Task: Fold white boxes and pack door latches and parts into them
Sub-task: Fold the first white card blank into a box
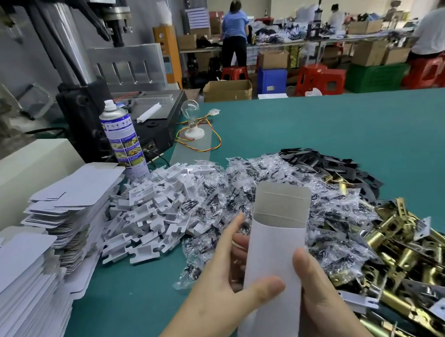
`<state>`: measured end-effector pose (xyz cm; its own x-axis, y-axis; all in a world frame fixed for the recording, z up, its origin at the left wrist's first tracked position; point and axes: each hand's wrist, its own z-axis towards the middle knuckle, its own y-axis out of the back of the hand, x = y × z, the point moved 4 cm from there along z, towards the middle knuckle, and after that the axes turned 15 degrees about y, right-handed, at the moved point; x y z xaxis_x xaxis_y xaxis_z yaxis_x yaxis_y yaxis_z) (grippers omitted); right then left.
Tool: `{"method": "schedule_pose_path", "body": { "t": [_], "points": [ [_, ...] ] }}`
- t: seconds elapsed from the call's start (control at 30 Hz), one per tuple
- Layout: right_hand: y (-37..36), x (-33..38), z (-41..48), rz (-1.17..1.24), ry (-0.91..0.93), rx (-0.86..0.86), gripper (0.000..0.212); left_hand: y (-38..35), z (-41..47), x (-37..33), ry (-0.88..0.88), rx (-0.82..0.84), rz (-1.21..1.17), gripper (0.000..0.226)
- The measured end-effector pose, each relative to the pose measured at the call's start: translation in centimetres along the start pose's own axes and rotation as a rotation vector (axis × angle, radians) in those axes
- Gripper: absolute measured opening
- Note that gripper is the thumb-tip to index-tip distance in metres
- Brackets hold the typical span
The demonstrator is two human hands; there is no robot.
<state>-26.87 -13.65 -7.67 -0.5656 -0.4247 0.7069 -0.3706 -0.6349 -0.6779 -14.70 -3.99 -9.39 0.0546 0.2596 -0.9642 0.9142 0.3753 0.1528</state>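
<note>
I hold a white box (pixel 274 255) upright over the green table (pixel 348 129), its top flap raised and the grey inside showing. My left hand (pixel 224 285) grips its left side, thumb across the front and fingers behind. My right hand (pixel 323 294) grips the right edge with the thumb on the front. Brass door latches (pixel 404 256) lie heaped at the right. Small clear bags of screws (pixel 245 188) are piled in the middle, white plastic parts (pixel 155 213) to their left, black plates (pixel 321 161) behind.
Stacks of flat white box blanks (pixel 65 208) fill the left edge. A spray can (pixel 123 139), a light bulb on wires (pixel 192 117) and a press machine (pixel 92 72) stand at the back left. Other people work at benches far behind.
</note>
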Motion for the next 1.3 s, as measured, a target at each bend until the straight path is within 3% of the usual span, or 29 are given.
{"method": "schedule_pose_path", "body": {
  "t": [0.03,0.07,0.13,0.23,0.4,0.67,0.87,1.0,1.07,1.2,1.3],
  "points": [
    [-2.0,-0.7,0.7,0.070,0.042,0.079,0.102,-0.1,0.0,-0.2,0.008,0.006,-0.036,0.111],
    [-1.1,-0.7,-0.5,-0.049,0.042,0.151,0.102,-0.1,0.0,-0.2,0.004,0.011,-0.064,0.113],
    [-0.7,-1.4,-0.4,-0.191,0.084,0.053,0.103,-0.4,-0.2,-0.7,-0.018,0.035,-0.099,0.103],
    [0.8,-1.0,0.1,-0.233,0.134,-0.029,0.100,-0.9,-0.3,-1.1,-0.059,0.043,-0.076,0.065],
    [0.8,-1.2,0.4,-0.340,0.199,-0.041,0.072,-1.2,-0.5,-1.2,-0.116,0.025,-0.063,0.056],
    [0.6,0.3,0.5,-0.510,0.343,-0.122,0.068,-0.6,-0.9,-1.3,-0.188,-0.164,0.010,0.039],
    [0.4,0.8,0.2,-0.584,0.380,-0.139,0.068,-0.9,-0.8,-1.1,-0.195,-0.193,0.100,0.039],
    [0.1,0.8,0.1,-0.605,0.386,-0.130,0.053,-0.7,-1.0,-1.2,-0.187,-0.211,0.097,0.038],
    [-0.2,0.7,0.0,-0.613,0.396,-0.117,0.057,-0.5,-1.1,-1.4,-0.193,-0.231,0.083,0.045],
    [-0.6,0.3,-0.4,-0.632,0.448,-0.118,0.067,0.5,-1.9,-2.3,-0.311,-0.429,0.120,0.074],
    [-0.6,0.2,-0.6,-0.701,0.503,-0.119,0.077,1.0,-2.2,-2.9,-0.372,-0.450,0.112,0.075]
  ]
}}
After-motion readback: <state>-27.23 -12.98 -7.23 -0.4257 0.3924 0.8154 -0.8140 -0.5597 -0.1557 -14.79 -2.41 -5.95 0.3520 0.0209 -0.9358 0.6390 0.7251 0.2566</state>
